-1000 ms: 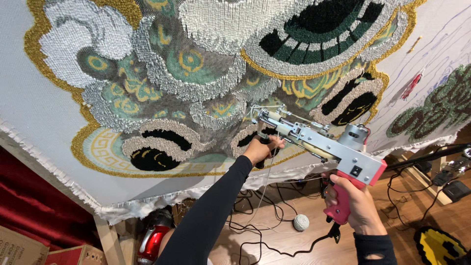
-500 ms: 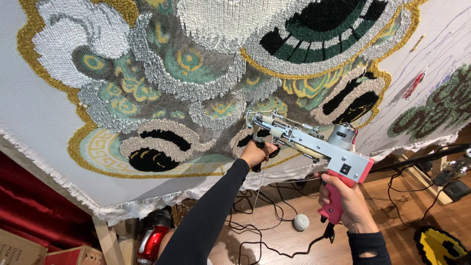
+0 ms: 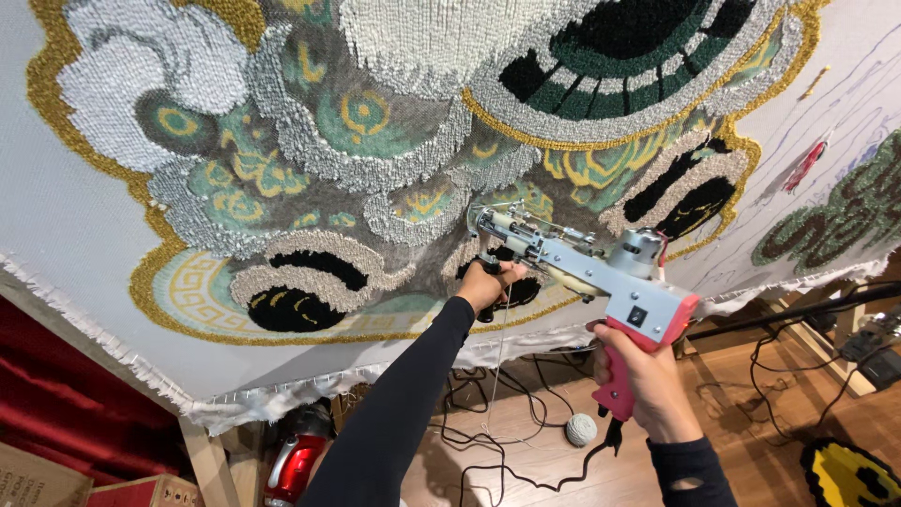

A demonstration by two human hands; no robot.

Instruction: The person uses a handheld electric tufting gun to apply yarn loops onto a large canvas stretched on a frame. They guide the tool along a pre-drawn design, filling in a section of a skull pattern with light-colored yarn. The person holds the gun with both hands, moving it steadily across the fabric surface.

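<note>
Our right hand [image 3: 643,380] is wrapped tight around the pink pistol grip of the grey metal tufting gun [image 3: 582,268] at lower right of centre, while our left hand [image 3: 488,284], reaching up from the bottom middle in a black sleeve, is closed around the gun's small black front handle just below the nose. We see the gun lying slantwise, its grip low at the right and its needle end high at the left, and the tip touches the cloth near the middle of the frame.

Largest of all, the white stretched backing cloth [image 3: 66,225] fills most of the view, and on it we see the tufted rug design in gold, grey, teal and black yarn [image 3: 357,122] spreading across the top and centre. Below the cloth's frayed lower edge, at the left, a pale wooden frame post [image 3: 208,460] stands up from the brown wooden floor [image 3: 751,413]. Deep red fabric [image 3: 66,413] hangs at lower left. A shiny red and silver appliance [image 3: 293,460] sits on the floor beside the post. Black cables [image 3: 488,437] tangle across the floor at bottom centre, and just beside them lies a small grey ball of yarn [image 3: 581,429], from which a thin strand [image 3: 497,357] rises toward the gun.
</note>
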